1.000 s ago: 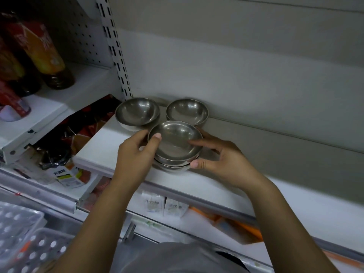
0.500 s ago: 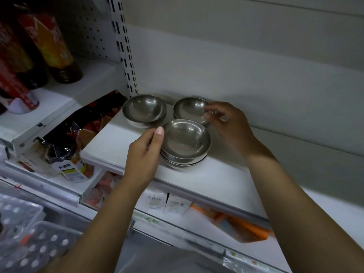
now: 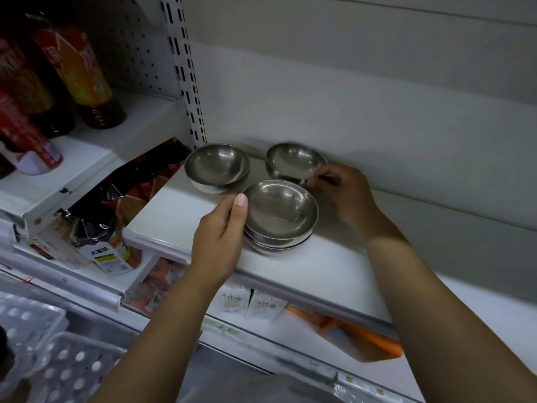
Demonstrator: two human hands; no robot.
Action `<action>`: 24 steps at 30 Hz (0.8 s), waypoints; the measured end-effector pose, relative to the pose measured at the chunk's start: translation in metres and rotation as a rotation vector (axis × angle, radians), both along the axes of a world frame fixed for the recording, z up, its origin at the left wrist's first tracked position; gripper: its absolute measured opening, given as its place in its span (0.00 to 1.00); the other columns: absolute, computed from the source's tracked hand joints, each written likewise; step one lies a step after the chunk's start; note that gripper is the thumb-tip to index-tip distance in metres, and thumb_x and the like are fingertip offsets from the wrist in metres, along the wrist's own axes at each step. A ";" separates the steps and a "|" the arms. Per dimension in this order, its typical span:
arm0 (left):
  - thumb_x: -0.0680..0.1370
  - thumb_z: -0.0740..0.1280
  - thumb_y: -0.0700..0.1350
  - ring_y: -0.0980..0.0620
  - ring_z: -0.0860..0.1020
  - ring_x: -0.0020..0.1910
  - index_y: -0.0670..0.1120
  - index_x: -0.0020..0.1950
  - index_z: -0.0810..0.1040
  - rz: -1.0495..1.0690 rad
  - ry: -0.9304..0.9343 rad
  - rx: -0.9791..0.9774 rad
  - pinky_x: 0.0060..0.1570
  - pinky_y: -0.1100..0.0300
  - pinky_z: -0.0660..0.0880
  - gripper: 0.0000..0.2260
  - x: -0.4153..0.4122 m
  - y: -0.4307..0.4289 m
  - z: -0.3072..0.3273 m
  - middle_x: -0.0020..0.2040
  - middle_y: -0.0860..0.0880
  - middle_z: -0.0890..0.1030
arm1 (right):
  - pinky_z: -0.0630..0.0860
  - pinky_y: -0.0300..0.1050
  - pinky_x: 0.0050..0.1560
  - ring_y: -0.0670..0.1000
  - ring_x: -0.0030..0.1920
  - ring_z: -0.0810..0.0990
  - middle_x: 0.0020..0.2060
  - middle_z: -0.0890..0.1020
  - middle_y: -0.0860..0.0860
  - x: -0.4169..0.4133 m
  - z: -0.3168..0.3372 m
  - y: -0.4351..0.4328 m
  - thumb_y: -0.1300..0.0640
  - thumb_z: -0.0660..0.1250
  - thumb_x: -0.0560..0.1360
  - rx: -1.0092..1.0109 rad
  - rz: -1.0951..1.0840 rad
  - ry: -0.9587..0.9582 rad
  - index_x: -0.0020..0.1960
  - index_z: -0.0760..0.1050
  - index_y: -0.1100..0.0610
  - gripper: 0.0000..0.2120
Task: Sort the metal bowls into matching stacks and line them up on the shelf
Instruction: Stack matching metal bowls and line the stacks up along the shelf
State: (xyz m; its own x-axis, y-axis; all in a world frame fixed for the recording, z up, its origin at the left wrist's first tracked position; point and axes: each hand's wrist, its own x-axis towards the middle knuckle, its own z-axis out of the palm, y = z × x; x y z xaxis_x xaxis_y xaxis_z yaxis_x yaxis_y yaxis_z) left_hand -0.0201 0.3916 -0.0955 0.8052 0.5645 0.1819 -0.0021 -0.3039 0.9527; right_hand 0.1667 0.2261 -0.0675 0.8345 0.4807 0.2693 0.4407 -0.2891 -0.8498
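Three groups of shiny metal bowls stand on a white shelf (image 3: 180, 228). The front stack (image 3: 280, 216) holds several nested bowls. My left hand (image 3: 220, 237) grips its left side, thumb up against the rim. Behind it on the left sits a second stack (image 3: 216, 167) of two bowls, untouched. At the back right stands another bowl (image 3: 295, 162), and my right hand (image 3: 343, 196) pinches its right rim with curled fingers. Its underside is hidden.
A slotted upright post (image 3: 186, 71) marks the shelf's left end. Bottles (image 3: 78, 71) stand on the higher shelf to the left, snack bags (image 3: 96, 216) below it. Packets (image 3: 250, 303) lie on the lower shelf. White perforated baskets (image 3: 58, 362) sit at bottom left.
My right hand left the front stack and moved back to the rear right bowl, now pinching its rim. My left hand stays on the front stack. The camera has shifted a little.
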 end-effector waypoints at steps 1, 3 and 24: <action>0.78 0.52 0.75 0.39 0.79 0.50 0.48 0.49 0.77 0.001 0.003 -0.011 0.55 0.34 0.77 0.32 0.000 0.001 -0.001 0.46 0.41 0.81 | 0.78 0.42 0.50 0.48 0.43 0.83 0.38 0.85 0.50 0.000 0.003 -0.002 0.61 0.77 0.72 0.036 -0.025 -0.005 0.41 0.81 0.50 0.07; 0.77 0.52 0.77 0.45 0.80 0.52 0.51 0.51 0.78 0.005 0.018 -0.033 0.57 0.39 0.78 0.32 0.001 0.001 -0.003 0.48 0.47 0.83 | 0.75 0.35 0.44 0.43 0.39 0.81 0.36 0.84 0.46 -0.001 0.011 -0.010 0.61 0.76 0.72 0.126 -0.045 0.007 0.43 0.81 0.53 0.05; 0.72 0.41 0.81 0.48 0.78 0.45 0.54 0.48 0.73 0.133 0.034 -0.027 0.54 0.41 0.78 0.36 0.003 -0.004 0.001 0.46 0.37 0.82 | 0.72 0.55 0.70 0.44 0.69 0.76 0.64 0.81 0.42 -0.063 0.016 -0.036 0.38 0.81 0.60 0.102 0.236 0.219 0.47 0.84 0.45 0.19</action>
State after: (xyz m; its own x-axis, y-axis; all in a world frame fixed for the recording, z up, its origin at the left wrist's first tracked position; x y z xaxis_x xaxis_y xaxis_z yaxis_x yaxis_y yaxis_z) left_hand -0.0169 0.3873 -0.0950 0.7282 0.6713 0.1385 0.0694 -0.2733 0.9594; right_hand 0.1034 0.1904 -0.0511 0.7469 0.6473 0.1522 0.2889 -0.1098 -0.9511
